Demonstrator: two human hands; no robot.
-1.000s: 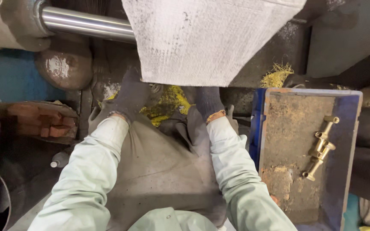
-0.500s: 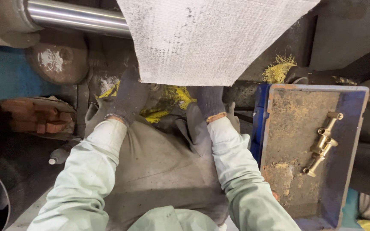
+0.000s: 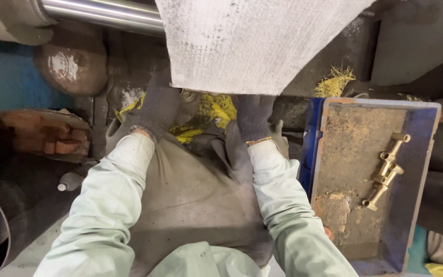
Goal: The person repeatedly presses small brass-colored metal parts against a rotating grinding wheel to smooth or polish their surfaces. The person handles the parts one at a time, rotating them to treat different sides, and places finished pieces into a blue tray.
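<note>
I see my gloved left hand [image 3: 156,109] and right hand [image 3: 253,117] both reaching into a yellow rag [image 3: 207,114] under the hanging white cloth [image 3: 252,41], fingers hidden so I cannot tell their grip, brass fittings [image 3: 387,170] in the blue tray [image 3: 416,205] to the right.

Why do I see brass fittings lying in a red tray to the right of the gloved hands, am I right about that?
Not quite: the tray is blue, not red, with a rusty, dirty floor. The head view shows it. The rest holds: the brass fittings lie in it, to the right of the gloved left hand and right hand.
</note>
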